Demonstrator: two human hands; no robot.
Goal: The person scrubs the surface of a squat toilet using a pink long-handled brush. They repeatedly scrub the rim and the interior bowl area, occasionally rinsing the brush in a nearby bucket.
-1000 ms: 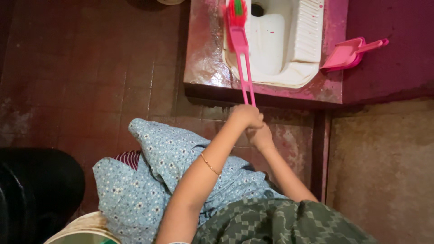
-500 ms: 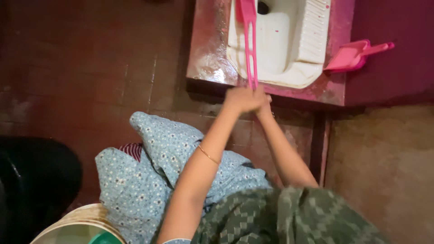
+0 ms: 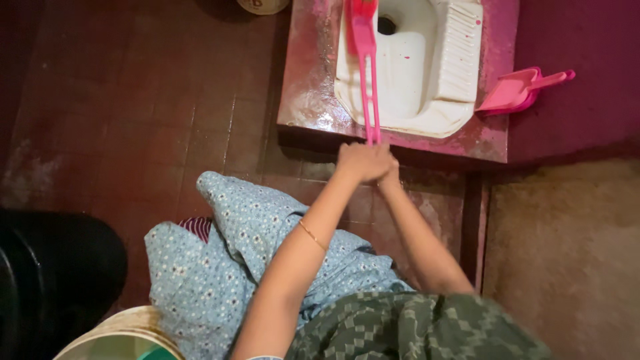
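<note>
Hands pulled back slightly — left hand (image 3: 361, 161), right hand (image 3: 389, 177) clamped on pink brush (image 3: 365, 63), head inside white toilet pan (image 3: 427, 67).

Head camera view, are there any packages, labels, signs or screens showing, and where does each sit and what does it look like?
None in view: no package, label, sign or screen.
What does show: a pink long-handled brush held by both hands, left hand and right hand, over a white squat toilet pan.
A pink dustpan lies to the right of the pan, on the pink ledge.
</note>
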